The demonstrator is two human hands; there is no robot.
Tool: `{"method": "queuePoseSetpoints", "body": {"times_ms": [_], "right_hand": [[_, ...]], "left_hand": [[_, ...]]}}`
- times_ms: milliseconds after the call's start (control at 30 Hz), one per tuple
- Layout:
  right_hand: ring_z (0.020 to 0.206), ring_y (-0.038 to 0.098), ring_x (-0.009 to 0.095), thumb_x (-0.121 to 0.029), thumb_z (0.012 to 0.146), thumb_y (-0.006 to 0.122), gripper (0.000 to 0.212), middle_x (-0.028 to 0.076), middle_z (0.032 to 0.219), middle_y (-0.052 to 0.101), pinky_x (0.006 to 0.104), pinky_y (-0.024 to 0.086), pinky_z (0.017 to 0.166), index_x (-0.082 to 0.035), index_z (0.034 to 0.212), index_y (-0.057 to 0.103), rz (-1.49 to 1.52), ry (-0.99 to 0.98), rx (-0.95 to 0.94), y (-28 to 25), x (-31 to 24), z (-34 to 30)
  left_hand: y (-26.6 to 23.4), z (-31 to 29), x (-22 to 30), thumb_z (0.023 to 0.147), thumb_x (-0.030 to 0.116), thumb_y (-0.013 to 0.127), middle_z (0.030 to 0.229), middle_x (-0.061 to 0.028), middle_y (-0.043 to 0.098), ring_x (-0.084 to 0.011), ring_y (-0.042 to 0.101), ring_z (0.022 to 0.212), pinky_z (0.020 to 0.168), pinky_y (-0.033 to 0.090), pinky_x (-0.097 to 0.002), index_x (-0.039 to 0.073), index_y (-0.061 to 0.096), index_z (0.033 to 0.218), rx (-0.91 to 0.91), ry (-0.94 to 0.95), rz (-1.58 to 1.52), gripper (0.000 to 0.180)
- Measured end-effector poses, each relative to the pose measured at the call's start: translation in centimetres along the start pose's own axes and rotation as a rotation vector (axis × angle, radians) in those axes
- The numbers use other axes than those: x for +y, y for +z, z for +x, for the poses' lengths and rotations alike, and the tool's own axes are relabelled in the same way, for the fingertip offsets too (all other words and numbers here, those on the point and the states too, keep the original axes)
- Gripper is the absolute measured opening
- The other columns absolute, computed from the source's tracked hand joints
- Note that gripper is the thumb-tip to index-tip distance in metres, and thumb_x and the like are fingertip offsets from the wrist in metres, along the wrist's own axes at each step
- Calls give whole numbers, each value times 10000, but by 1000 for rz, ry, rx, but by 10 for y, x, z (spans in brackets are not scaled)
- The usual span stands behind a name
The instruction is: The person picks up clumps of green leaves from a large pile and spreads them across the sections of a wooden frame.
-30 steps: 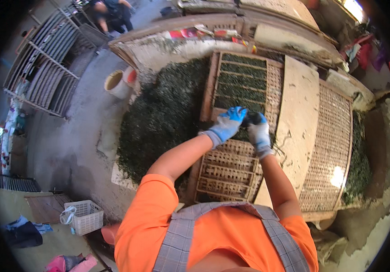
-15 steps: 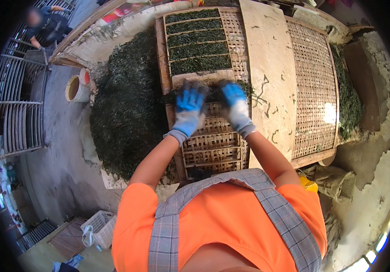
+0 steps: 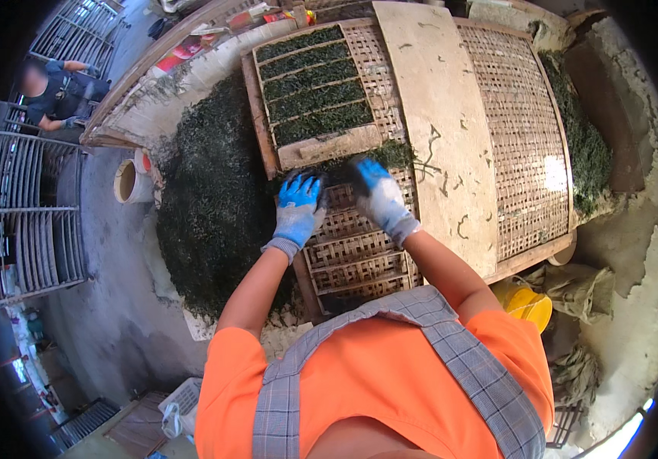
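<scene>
My left hand (image 3: 297,205), in a blue and white glove, is at the left edge of a woven slatted tray (image 3: 349,222). Its fingers are spread, and their tips blend into dark green shredded leaf. My right hand (image 3: 381,191), gloved the same way, is over the tray's middle; its fingers are blurred. Just beyond both hands lies a pale wooden bar (image 3: 329,147), the near side of a frame. Dark green leaf strips (image 3: 313,84) lie between the frame's thin slats. Loose green shreds (image 3: 396,155) lie beside the bar's right end.
A large dark green heap (image 3: 210,199) lies to the left. To the right are a pale board (image 3: 447,130) with scattered scraps and another woven panel (image 3: 516,138). A white bucket (image 3: 133,182), metal racks (image 3: 32,214), a yellow container (image 3: 529,307) and a co-worker (image 3: 65,96) at far left surround the bench.
Both hands have moved nearer to me and slightly left across the tray, off the wooden bar. The whole view has shifted a little. The co-worker at far left has changed posture.
</scene>
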State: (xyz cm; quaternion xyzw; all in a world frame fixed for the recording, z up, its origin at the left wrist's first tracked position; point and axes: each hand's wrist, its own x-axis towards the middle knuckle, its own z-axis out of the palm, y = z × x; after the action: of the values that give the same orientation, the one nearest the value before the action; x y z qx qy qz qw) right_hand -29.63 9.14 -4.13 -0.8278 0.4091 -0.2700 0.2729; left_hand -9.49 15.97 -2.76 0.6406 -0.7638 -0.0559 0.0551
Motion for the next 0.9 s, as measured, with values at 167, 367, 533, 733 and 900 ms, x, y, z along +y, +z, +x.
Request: {"method": "queuePoseSetpoints", "body": {"times_ms": [167,367,533,733,900], "right_hand": [[1410,347,310,-431,882,558,838,277,1485,376,427,250,1164,38,1501,244,-699,182,-223,26,-7,-4],[1279,470,226,-378,1014,393,491,113,1363,533,452,337,1102,-102,1418,427,-630,285,-621,5,-38,13],[1305,451,287,-434,938,500,583,152,1385,510,464,310,1120,-72,1391,439,-566,263,-536,22,-11,2],[1376,375,334,-462,825,645,771,178,1458,447,473,172,1181,-51,1435,414,-567,223,-444,28,-8,-7],[1288,482,324,-434,794,692,690,162,1358,545,436,316,1115,-85,1363,518,-440,59,-247,20,-22,-9]], "left_hand": [[-12,40,28,857,223,647,1086,-142,681,-346,604,1079,1048,425,-444,74,651,1203,262,83,-192,377],[-4,129,105,868,362,649,1414,-174,499,-308,443,1335,1150,300,-434,65,301,1503,-23,117,162,783],[17,127,130,882,184,580,1217,-177,624,-322,558,1182,1094,379,-430,154,554,1326,-322,178,31,446],[0,51,31,873,97,656,1158,-161,627,-312,608,1080,914,505,-407,135,599,1285,185,-410,-490,417],[21,5,-8,880,179,662,1296,-223,541,-360,510,1211,1038,402,-430,24,548,1299,710,-671,-312,461]]}}
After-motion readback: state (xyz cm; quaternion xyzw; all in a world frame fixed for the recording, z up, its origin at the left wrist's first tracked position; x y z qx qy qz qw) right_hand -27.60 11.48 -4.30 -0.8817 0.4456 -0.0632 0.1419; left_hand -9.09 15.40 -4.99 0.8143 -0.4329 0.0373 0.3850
